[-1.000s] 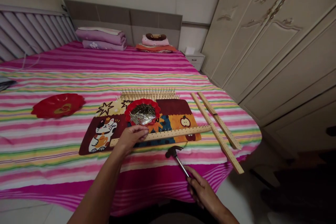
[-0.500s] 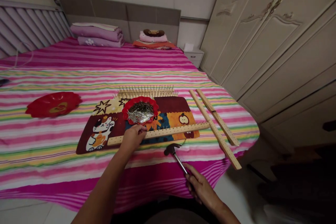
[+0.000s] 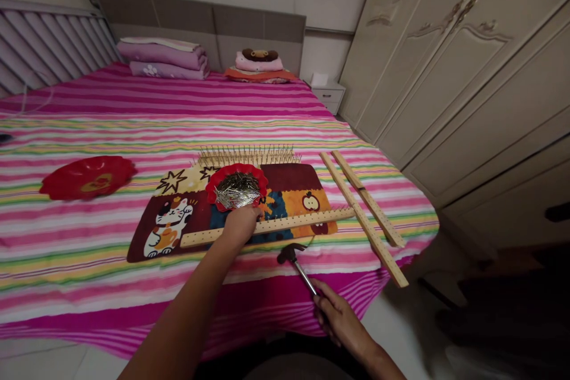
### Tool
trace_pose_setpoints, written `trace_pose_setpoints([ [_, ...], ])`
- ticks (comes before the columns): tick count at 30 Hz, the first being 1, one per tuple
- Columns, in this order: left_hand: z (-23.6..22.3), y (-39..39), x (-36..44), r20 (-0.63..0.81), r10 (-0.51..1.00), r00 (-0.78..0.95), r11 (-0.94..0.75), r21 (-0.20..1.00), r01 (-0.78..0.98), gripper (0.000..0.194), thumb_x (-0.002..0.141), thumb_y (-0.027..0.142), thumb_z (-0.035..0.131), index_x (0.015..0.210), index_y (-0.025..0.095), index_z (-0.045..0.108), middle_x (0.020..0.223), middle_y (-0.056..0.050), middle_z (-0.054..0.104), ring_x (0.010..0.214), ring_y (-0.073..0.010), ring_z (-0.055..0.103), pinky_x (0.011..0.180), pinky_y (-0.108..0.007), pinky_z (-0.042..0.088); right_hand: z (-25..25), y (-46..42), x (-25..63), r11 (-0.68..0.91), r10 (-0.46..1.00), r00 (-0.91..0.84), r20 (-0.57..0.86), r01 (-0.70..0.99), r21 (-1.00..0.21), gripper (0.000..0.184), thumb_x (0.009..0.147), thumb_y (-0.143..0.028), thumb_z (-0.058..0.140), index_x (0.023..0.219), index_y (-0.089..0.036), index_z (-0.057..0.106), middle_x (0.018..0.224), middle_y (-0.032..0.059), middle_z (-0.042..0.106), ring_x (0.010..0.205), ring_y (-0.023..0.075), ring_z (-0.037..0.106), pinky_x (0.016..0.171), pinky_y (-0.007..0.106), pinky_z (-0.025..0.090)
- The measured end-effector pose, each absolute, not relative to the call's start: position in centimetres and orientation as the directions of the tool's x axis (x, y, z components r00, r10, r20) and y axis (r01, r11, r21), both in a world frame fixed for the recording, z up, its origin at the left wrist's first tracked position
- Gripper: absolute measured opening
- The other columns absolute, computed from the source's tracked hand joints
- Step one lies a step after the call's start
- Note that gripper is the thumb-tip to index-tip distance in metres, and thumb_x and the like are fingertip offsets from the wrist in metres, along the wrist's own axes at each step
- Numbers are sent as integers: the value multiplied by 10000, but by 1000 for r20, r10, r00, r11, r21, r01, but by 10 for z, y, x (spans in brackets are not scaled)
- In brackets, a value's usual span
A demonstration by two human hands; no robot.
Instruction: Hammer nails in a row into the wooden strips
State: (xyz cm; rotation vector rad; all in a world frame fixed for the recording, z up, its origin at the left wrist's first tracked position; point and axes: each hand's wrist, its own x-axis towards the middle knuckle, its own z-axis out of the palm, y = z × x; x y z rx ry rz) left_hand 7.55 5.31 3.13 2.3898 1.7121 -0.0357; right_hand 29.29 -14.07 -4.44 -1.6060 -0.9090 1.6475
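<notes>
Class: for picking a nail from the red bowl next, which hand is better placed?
Probably the left hand: it is close to the near edge of the red bowl, while the right hand is farther away and holds the hammer.

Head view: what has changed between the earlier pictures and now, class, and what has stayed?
The left hand has moved rightward along the wooden strip, on the near side of the red bowl; whether it holds anything is hidden. The right hand still grips the hammer; bowl and strip lie as before.
</notes>
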Motion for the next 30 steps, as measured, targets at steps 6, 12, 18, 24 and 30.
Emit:
trace_pose_setpoints([
  [6, 48, 56, 80, -237, 883, 405, -394, 93, 914, 327, 720, 147, 488, 960, 253, 685, 933, -84, 694, 875, -243, 616, 708, -295, 410, -44, -140, 293, -549, 835, -35, -549, 6, -836, 613, 759, -444, 476, 1289, -141, 424, 461, -110, 407, 312, 50, 268, 288, 152, 149],
  [12, 49, 59, 74, -224, 888, 401, -383, 122, 916, 250, 726, 154, 491, 849, 212, 700, 899, -101, 694, 865, -244, 618, 707, -295, 417, -45, -141, 291, -544, 839, -28, -544, -1, -839, 619, 752, -444, 480, 1280, -127, 422, 459, -110, 414, 310, 49, 262, 286, 153, 146],
  [18, 40, 60, 71, -182, 903, 391, -369, 141, 919, 253, 782, 182, 443, 867, 191, 680, 916, -120, 686, 878, -237, 616, 738, -307, 425, -45, -141, 292, -541, 841, -28, -541, 10, -841, 627, 738, -463, 486, 1270, -136, 426, 461, -111, 421, 304, 51, 269, 287, 156, 150],
  [24, 36, 60, 66, -157, 940, 303, -282, 140, 949, 245, 806, 185, 433, 883, 162, 664, 911, -155, 682, 881, -236, 625, 773, -321, 436, -43, -142, 291, -531, 847, -25, -531, 8, -847, 624, 735, -467, 486, 1255, -126, 435, 455, -112, 401, 310, 57, 259, 296, 165, 135],
  [30, 41, 50, 83, -170, 978, 118, -100, 110, 989, 308, 820, 322, 457, 933, 128, 668, 968, -182, 674, 940, -266, 623, 784, -341, 459, -45, -143, 290, -525, 851, -24, -525, -3, -851, 620, 737, -473, 490, 1246, -124, 442, 439, -122, 363, 317, 59, 238, 311, 175, 122],
])
